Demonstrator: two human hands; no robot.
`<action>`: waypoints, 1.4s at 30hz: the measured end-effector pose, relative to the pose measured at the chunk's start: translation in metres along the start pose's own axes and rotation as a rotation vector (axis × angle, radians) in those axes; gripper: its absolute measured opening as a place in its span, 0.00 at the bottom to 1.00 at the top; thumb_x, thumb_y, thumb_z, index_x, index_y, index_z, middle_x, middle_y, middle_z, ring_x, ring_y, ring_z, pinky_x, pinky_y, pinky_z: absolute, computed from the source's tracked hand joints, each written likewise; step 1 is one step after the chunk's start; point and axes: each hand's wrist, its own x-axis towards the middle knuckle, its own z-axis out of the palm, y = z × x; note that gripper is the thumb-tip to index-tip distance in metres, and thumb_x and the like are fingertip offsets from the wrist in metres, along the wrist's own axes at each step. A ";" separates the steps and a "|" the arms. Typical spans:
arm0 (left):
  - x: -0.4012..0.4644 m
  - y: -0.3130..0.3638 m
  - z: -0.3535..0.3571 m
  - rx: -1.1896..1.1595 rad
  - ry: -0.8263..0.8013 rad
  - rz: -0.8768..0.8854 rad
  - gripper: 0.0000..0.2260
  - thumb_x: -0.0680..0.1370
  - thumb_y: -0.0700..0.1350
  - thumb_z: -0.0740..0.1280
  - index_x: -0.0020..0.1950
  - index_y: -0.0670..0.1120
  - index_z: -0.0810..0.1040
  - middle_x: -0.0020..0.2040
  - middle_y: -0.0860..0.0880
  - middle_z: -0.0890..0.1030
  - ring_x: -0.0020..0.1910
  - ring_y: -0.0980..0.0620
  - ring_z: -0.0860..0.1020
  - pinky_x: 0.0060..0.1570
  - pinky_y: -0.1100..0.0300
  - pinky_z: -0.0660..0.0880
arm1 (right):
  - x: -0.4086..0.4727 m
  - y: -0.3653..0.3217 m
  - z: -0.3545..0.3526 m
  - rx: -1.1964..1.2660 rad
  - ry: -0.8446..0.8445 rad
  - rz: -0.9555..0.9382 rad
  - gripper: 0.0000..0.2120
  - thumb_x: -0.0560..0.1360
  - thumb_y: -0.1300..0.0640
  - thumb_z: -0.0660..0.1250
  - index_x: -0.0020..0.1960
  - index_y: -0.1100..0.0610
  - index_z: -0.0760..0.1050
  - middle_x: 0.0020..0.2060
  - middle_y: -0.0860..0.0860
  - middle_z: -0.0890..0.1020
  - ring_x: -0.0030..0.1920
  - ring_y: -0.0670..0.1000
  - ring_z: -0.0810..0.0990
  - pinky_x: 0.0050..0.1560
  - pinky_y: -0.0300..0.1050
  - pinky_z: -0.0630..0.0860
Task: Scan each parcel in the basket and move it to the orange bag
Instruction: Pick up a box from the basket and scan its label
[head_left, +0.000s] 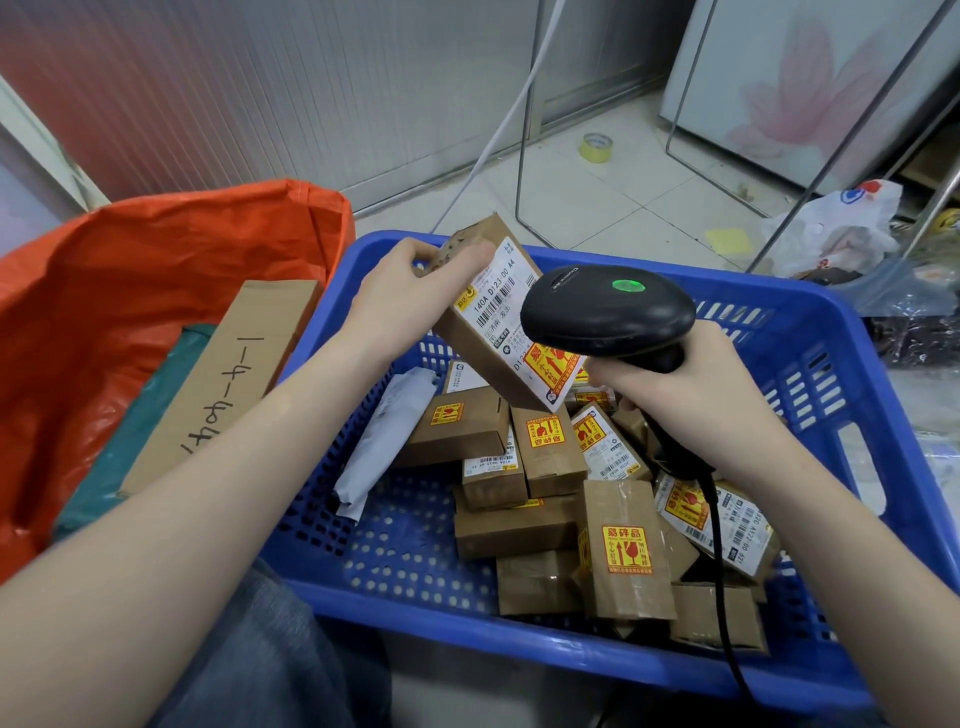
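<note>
My left hand (410, 296) grips a small brown cardboard parcel (483, 332) by its top end, holding it tilted above the blue plastic basket (831, 374). Its white shipping label faces up. My right hand (691, 384) holds a black barcode scanner (608, 309) by its handle, the head hovering just over the parcel's label, a green light lit on top. Several more brown parcels with yellow fragile stickers (623, 551) and a grey mailer (384, 441) lie in the basket. The orange bag (130, 270) stands open to the left, holding a long cardboard box (223, 384) and a green packet.
The scanner's black cable (719, 561) runs down over the parcels and basket rim. Beyond the basket are a tiled floor, a tape roll (597, 147), metal frame legs and plastic bags (836, 228) at right. My knee in jeans (270, 665) is below the basket.
</note>
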 end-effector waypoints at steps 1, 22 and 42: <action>0.001 -0.001 0.000 -0.031 0.000 0.000 0.22 0.74 0.64 0.65 0.59 0.50 0.74 0.47 0.54 0.82 0.46 0.59 0.79 0.43 0.63 0.71 | 0.001 0.001 0.000 0.018 0.012 0.013 0.07 0.72 0.56 0.71 0.47 0.58 0.78 0.34 0.53 0.81 0.37 0.46 0.79 0.38 0.40 0.75; -0.001 0.001 0.001 -0.197 -0.240 -0.003 0.12 0.72 0.50 0.72 0.55 0.57 0.77 0.56 0.56 0.81 0.56 0.58 0.78 0.56 0.60 0.71 | 0.003 0.004 -0.004 0.241 0.228 0.164 0.06 0.74 0.55 0.68 0.44 0.57 0.77 0.34 0.47 0.81 0.30 0.40 0.77 0.25 0.25 0.67; -0.002 0.002 0.002 -0.176 -0.211 -0.001 0.13 0.73 0.51 0.72 0.56 0.58 0.77 0.55 0.58 0.81 0.57 0.60 0.77 0.52 0.64 0.69 | 0.001 0.001 -0.003 0.207 0.229 0.158 0.08 0.75 0.56 0.67 0.40 0.59 0.77 0.36 0.55 0.82 0.36 0.47 0.78 0.36 0.40 0.70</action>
